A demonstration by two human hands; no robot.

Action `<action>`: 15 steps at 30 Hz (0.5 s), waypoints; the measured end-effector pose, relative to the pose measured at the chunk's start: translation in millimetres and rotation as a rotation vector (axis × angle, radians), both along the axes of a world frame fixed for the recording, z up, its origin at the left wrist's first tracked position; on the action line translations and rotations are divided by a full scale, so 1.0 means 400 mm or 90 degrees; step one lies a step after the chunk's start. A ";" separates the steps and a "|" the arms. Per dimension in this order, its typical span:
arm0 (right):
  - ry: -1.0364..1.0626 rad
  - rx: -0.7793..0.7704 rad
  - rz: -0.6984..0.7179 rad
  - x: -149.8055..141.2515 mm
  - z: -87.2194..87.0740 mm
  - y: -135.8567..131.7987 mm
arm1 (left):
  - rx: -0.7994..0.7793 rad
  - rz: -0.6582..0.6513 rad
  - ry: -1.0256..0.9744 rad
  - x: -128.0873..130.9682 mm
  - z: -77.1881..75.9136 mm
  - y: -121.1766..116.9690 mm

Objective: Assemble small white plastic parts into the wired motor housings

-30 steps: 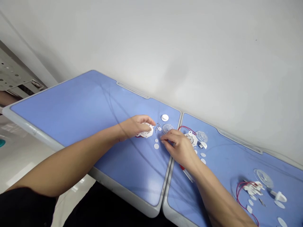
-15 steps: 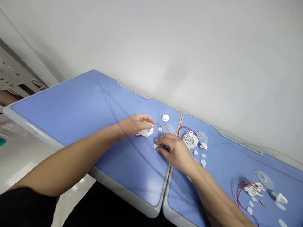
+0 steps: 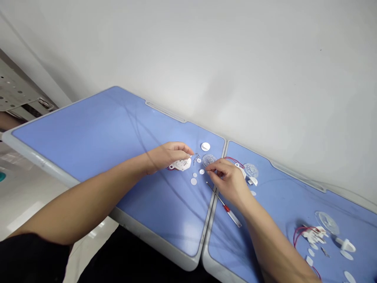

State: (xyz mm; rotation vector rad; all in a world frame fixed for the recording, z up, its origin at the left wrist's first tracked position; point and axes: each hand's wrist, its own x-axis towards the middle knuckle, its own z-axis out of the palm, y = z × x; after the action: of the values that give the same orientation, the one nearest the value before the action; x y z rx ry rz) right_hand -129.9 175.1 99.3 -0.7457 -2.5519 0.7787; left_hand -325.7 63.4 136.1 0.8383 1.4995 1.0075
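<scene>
Where the two tables meet: two blue-topped folding tables (image 3: 73, 129) with pale grey rims stand end to end against a white wall (image 3: 235, 70).
Far right: a white plastic assembly (image 3: 313, 234) trailing red wires lies near the end of the right-hand table.
Left hand: the person's left hand (image 3: 169, 156) curls closed over a white plastic housing (image 3: 182, 165), which sits on the left table.
Right hand: the person's right hand (image 3: 228, 182) hovers by the seam, its fingertips (image 3: 212, 167) drawn narrow; they seem to hold nothing, though I can't be sure from here.
Handling: the housing looks light and stiff, best gripped by its rim, clear of its thin red wire (image 3: 169, 169).
Near the right hand: a clear plastic disc (image 3: 209, 160), probably easy to scratch, and a red-handled screwdriver (image 3: 226, 209) lying across the seam.
Smallest: flat white discs (image 3: 193, 181), likely slippery, best lifted by an edge, and tiny metal pieces (image 3: 196, 158) beside the housing.
</scene>
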 end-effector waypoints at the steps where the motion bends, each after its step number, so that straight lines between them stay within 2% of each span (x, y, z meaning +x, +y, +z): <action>1: -0.002 0.008 -0.004 0.000 -0.002 0.000 | -0.001 -0.002 0.001 0.001 0.001 0.000; 4: -0.004 0.034 0.010 -0.003 -0.007 -0.002 | -0.006 -0.006 0.005 0.003 0.003 -0.001; 10: -0.001 0.100 0.123 -0.016 -0.020 -0.024 | -0.003 -0.014 0.001 -0.001 -0.004 -0.003; 15: 0.018 0.115 0.141 -0.019 -0.028 -0.031 | 0.000 -0.014 0.003 0.000 -0.003 -0.001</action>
State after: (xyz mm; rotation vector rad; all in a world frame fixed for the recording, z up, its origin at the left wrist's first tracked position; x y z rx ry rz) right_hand -137.4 162.7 88.1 -0.3971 -2.6649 0.6087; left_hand -325.6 63.1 134.8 0.8567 1.4911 0.9896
